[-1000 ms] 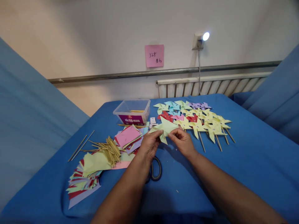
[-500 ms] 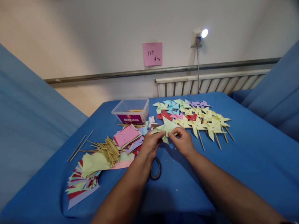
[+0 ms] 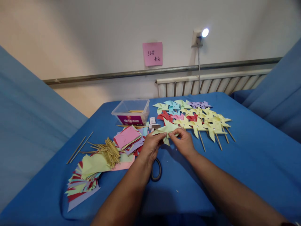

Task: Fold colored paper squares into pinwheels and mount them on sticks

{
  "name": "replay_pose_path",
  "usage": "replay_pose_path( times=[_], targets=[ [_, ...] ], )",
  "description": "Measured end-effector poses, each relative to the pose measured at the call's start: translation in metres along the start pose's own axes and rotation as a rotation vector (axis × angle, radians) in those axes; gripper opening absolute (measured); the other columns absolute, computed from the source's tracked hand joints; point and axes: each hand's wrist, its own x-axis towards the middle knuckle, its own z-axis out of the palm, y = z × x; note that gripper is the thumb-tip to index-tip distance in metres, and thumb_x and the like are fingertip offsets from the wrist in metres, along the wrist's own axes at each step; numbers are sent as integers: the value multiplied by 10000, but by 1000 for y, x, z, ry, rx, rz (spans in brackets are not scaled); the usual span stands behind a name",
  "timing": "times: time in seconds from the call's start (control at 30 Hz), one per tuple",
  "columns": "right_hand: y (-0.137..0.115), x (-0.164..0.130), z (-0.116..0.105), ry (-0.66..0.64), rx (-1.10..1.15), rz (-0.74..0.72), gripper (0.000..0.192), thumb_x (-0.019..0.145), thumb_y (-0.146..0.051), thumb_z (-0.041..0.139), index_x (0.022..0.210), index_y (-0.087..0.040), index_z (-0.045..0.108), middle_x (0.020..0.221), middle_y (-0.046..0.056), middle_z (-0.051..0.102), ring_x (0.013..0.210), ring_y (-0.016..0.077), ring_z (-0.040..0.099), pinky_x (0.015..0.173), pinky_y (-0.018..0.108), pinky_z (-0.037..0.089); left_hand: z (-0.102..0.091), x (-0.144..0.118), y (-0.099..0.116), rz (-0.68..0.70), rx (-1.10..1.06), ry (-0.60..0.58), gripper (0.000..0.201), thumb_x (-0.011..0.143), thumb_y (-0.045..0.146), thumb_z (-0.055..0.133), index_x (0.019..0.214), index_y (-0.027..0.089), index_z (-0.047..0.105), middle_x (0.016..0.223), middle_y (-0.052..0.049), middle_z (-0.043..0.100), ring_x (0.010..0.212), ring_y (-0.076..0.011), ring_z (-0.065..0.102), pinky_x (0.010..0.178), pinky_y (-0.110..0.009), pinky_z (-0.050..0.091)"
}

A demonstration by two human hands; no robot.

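Note:
A pale green paper pinwheel [image 3: 166,127] is held up between my hands over the middle of the table. My left hand [image 3: 152,143] grips its lower left side, thumb on the front near the centre. On the right, my right hand [image 3: 182,141] pinches the paper close to the centre with thumb and forefinger. Whatever lies under the fingertips is hidden. Below my left wrist, the black handle of what looks like scissors [image 3: 157,179] shows on the cloth. Finished pinwheels on sticks [image 3: 197,125], mostly yellow, lie beyond my right hand.
Thin wooden sticks [image 3: 110,153] lie heaped on coloured paper at the left, near a fanned paper stack [image 3: 81,186]. Square paper sheets [image 3: 128,136] sit by my left hand. Behind them stand a clear plastic box [image 3: 131,110] and small white boxes [image 3: 152,122].
The view has shifted very slightly. Both hands keep their hold on the pale green pinwheel, with barely any visible movement.

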Motion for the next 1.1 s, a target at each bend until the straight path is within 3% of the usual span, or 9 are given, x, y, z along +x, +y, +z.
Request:
replay_pose_path(
  times=[0.57,0.7,0.8,0.9,0.97,1.1],
  targets=[
    [1,-1,2,11,18,33,240,790,-361,629,626,-194,579,639,-21,534,571,120,470,563,256,370,1,1,0,26,2,-25,347,539,193,842,867,126,751,807,-67,738,695,-178,650,734,-304,507],
    [1,-2,2,-12,30,50,249,790,-371,638,623,-199,569,632,-22,543,576,123,479,565,255,381,1,0,0,44,71,12,277,526,197,835,776,116,750,725,-61,722,637,-168,633,656,-276,489],
    [-1,0,-1,-8,129,110,180,764,-377,678,765,-204,627,734,-7,620,626,134,532,594,259,420,1,-2,4,43,140,45,251,528,213,818,748,112,750,695,-63,713,589,-166,617,600,-271,473],
    [-2,8,-7,34,391,211,398,717,-388,742,1056,-223,612,956,31,678,819,173,626,712,291,488,0,-4,10,-1,209,30,192,548,231,787,694,115,740,633,-56,687,545,-163,596,561,-270,458],
    [-2,13,-12,-23,521,307,497,677,-402,783,1096,-213,594,905,31,689,826,187,649,727,307,501,-2,-4,15,-30,284,4,140,553,230,768,621,121,713,572,-45,652,501,-149,561,517,-261,428],
    [-4,15,-17,-309,623,455,518,609,-370,835,1037,-197,599,766,1,693,674,182,659,631,297,498,-7,-5,21,-76,417,-64,112,539,184,734,635,130,715,614,-57,677,509,-162,566,506,-268,415]
  ],
)
